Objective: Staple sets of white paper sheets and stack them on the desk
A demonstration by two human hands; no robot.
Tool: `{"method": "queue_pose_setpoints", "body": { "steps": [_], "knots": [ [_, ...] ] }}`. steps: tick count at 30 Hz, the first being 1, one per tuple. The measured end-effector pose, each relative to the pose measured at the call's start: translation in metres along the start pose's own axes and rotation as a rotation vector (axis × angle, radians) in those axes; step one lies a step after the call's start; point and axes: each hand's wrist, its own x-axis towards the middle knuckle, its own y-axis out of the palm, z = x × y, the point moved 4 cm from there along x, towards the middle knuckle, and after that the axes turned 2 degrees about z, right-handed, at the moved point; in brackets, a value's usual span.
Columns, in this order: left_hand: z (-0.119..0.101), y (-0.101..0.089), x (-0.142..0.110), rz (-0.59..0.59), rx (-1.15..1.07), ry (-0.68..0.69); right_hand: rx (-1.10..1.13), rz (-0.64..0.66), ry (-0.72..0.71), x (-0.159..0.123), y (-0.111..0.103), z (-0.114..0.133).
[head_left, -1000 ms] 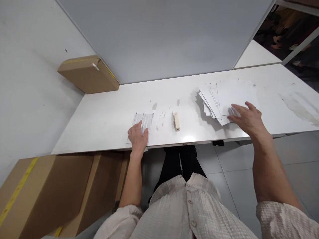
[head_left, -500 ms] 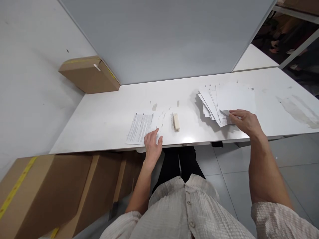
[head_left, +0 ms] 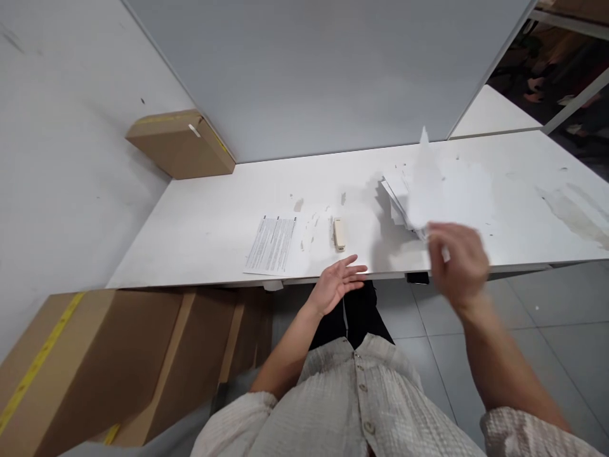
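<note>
One sheet (head_left: 425,184) in my right hand (head_left: 460,261) | left hand (head_left: 334,284) spread, empty | low drag could skew loose pile (head_left: 398,193)

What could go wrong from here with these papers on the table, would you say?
The raised sheet in the right hand could drag others from the loose pile. The printed sheet, near the table's front edge, might slip off. The left hand, close by, might bump the cream object.
</note>
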Motion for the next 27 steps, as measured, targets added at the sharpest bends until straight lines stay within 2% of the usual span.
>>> {"method": "queue_pose_setpoints", "body": {
  "steps": [2,3,5,7,9,11,15,16,18,21,24,27],
  "knots": [
    [0.001,0.010,0.007,0.097,-0.231,-0.081,0.141,0.182,-0.158,-0.022,0.010,0.046],
    [0.001,0.011,0.010,0.075,-0.279,-0.075,0.189,0.251,-0.206,-0.034,0.015,0.065],
    [0.002,0.001,0.016,-0.085,-0.253,-0.010,0.252,0.369,-0.245,-0.056,0.025,0.093],
    [0.006,-0.014,0.017,-0.277,-0.137,0.047,0.317,0.453,-0.224,-0.070,0.030,0.103],
    [0.012,-0.026,0.014,-0.362,-0.033,0.063,0.399,0.491,-0.142,-0.077,0.031,0.097],
    [0.016,-0.033,0.009,-0.342,0.010,0.060,0.455,0.447,0.057,-0.079,0.030,0.077],
    [0.017,-0.034,-0.005,-0.273,0.011,0.041,0.540,0.233,0.793,-0.091,0.035,0.024],
    [0.017,-0.033,-0.008,-0.269,0.005,0.037,0.629,0.225,0.942,-0.096,0.041,0.019],
    [0.018,-0.030,-0.012,-0.273,0.000,0.026,0.879,0.278,1.126,-0.103,0.055,0.020],
    [0.019,-0.028,-0.015,-0.303,0.029,0.016,1.091,0.308,1.241,-0.106,0.067,0.034],
    [0.016,-0.032,-0.017,-0.322,0.065,0.055,0.927,0.247,1.232,-0.104,0.065,0.040],
    [0.008,-0.038,-0.019,-0.309,0.061,0.120,0.759,0.297,1.135,-0.098,0.061,0.040]
  ]
}}
